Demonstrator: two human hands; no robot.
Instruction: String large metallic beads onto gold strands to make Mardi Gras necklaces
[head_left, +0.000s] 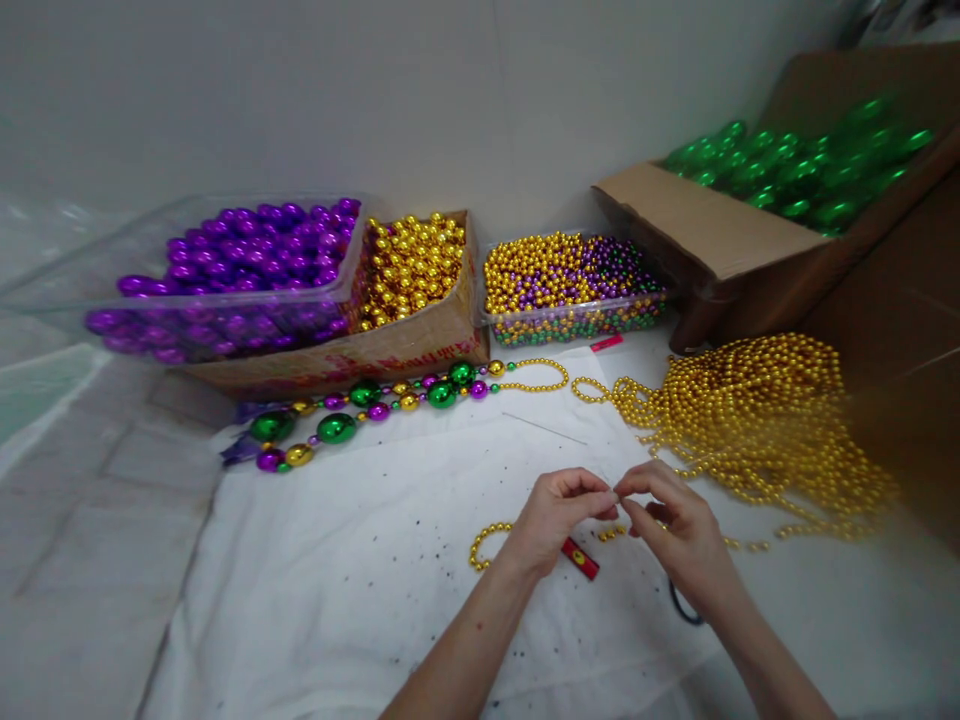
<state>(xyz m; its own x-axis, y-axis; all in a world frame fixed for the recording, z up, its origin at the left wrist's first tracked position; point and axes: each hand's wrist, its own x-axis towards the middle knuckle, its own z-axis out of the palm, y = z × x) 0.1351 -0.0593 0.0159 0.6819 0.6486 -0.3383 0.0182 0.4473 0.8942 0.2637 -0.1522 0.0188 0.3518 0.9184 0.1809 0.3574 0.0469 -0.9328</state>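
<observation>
Fingertips of my left hand (559,515) and my right hand (679,525) meet in a pinch above the white cloth (360,590). Whatever lies between them is too small to make out. A short strand of gold beads (480,548) curves out from behind my left hand, and a few more gold beads (611,534) show under the fingers. Close beside my left hand lies a red lighter-like stick (581,560) with a yellow mark. Part of a dark loop (684,607), perhaps a scissors handle, peeks out below my right hand.
Behind stand a clear tub (225,300) of purple beads, a cardboard box (420,345) of gold beads and a tray (570,325) of small mixed beads. A finished-looking bead necklace (367,395), a thin needle (544,428), piled gold strands (750,420) and a carton (720,225) of green beads surround the cloth.
</observation>
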